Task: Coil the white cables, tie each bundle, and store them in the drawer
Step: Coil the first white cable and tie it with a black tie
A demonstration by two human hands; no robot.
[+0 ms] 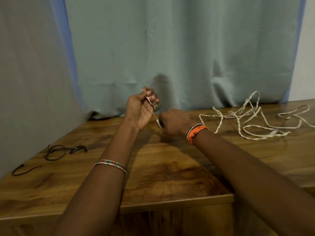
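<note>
White twisted cable (252, 120) sprawls loose on the wooden table (162, 167); left hand (142, 110) pinches its end high, right hand (172, 122) fists it lower, probably tensioning it to start a coil.

Glossy wood table (170, 176), twisted cables (247, 120)

Wooden table (170, 176) before a pale blue-green curtain (170, 48), white wall (306, 48) beside.
</note>
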